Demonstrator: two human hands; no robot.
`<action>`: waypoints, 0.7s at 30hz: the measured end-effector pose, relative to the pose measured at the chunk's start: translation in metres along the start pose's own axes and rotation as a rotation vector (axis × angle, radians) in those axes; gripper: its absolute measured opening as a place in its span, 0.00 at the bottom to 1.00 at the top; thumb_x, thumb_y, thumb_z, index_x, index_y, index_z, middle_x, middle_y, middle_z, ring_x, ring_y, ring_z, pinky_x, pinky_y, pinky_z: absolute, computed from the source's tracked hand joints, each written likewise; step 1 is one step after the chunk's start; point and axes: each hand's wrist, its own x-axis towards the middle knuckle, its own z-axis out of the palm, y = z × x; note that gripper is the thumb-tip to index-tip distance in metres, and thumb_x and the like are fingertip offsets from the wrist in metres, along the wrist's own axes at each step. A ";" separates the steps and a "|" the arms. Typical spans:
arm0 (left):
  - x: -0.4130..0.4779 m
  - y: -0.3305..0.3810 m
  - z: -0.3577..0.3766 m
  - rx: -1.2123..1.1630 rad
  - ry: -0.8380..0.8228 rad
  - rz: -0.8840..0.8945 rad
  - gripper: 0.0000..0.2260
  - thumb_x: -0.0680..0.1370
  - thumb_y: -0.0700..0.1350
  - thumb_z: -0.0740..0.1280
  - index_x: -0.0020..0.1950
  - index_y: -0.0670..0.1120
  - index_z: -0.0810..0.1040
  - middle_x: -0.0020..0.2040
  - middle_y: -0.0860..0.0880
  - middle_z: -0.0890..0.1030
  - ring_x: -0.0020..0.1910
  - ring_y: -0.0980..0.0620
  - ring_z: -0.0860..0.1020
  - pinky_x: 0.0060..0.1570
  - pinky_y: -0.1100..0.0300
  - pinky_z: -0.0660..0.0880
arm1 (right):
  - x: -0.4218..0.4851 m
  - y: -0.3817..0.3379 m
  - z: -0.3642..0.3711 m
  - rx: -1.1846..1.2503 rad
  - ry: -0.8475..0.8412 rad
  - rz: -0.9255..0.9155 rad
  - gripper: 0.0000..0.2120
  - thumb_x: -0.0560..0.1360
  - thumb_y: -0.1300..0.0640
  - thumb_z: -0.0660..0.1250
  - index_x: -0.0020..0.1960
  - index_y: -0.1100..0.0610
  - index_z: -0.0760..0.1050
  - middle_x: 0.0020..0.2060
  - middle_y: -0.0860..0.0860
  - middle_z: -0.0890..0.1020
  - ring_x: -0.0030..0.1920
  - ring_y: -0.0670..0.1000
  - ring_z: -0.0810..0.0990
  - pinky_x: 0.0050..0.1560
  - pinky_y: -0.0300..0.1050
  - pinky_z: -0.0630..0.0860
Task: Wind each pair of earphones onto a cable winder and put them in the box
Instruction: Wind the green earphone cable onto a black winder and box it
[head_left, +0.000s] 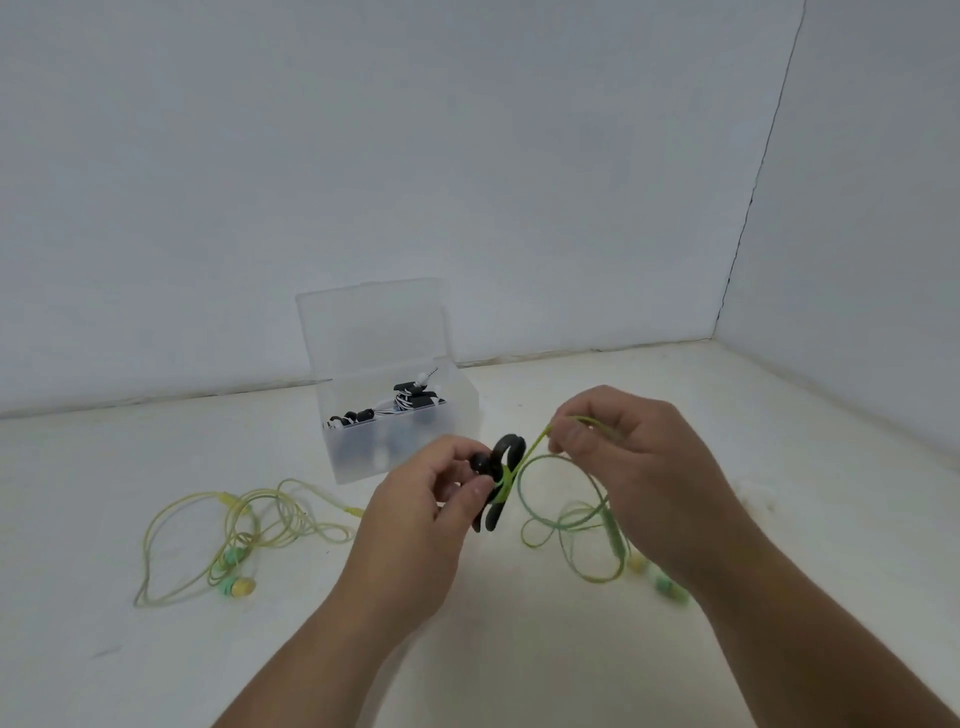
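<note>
Across the back and right, saw pale grey-blue walls (363, 156) meeting at a dark corner seam. Below them, found a white desk (519, 649), scuffed along the joint with the wall. Near the back wall, noted a clear plastic box (353, 457), lid raised, holding black-and-white earphones (410, 402) already wound. Kept the hands apart just in front of the box. Gripped a black cable winder (506, 447) in the left hand (415, 519). Pinched the cable of the green earphones (614, 538), drawn taut from the winder, in the right hand (639, 467). Left the remaining loops loose under that hand. Left a second yellow-green pair (236, 587) tangled on the desk, left of the box.
</note>
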 end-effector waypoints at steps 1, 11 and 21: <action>0.000 0.000 0.001 -0.004 -0.027 -0.001 0.11 0.79 0.40 0.68 0.47 0.58 0.80 0.37 0.53 0.80 0.37 0.53 0.77 0.43 0.54 0.76 | 0.001 0.000 -0.002 -0.021 0.033 -0.001 0.10 0.78 0.55 0.67 0.39 0.52 0.80 0.35 0.45 0.83 0.37 0.45 0.80 0.40 0.38 0.73; -0.005 0.008 0.002 -0.345 -0.286 -0.078 0.06 0.78 0.42 0.68 0.53 0.48 0.83 0.39 0.50 0.83 0.38 0.51 0.80 0.43 0.58 0.77 | 0.010 0.016 -0.002 0.153 0.110 0.260 0.11 0.80 0.58 0.66 0.41 0.60 0.80 0.21 0.47 0.69 0.22 0.47 0.69 0.45 0.61 0.80; -0.001 0.015 -0.003 -0.697 0.024 -0.196 0.13 0.74 0.46 0.66 0.57 0.45 0.80 0.41 0.44 0.83 0.35 0.52 0.81 0.37 0.60 0.79 | -0.001 0.018 0.019 -0.300 -0.569 0.182 0.14 0.81 0.49 0.63 0.42 0.51 0.82 0.28 0.48 0.68 0.29 0.48 0.65 0.31 0.42 0.63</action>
